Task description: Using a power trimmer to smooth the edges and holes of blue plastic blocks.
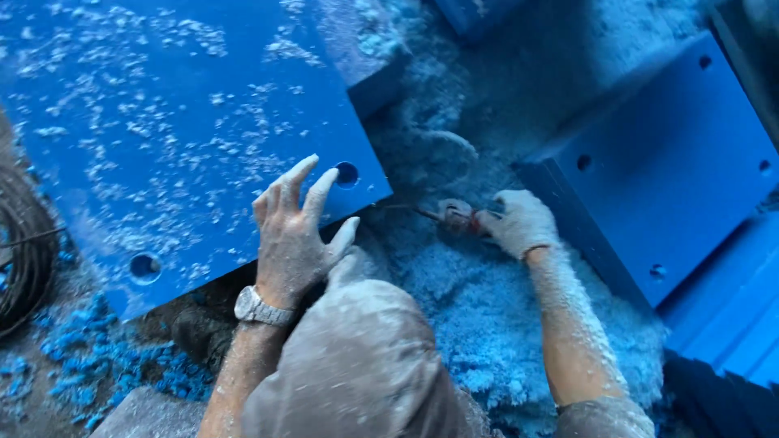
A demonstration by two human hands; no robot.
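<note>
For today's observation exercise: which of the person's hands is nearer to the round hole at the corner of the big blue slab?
Left. The left hand rests on the blue slab, fingertips beside the hole. The right hand is off the slab, over the shavings.

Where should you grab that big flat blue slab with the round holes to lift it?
Probably by the near edge of the big flat blue slab, coming from below: that edge overhangs the floor beside the left hand, leaving room for fingers underneath.

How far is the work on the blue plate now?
Holes are already drilled in the big blue plate, and shavings lie piled on the floor. The left hand rests on the plate's corner near one hole; the right hand grips a small tool. What remains cannot be told.
</note>
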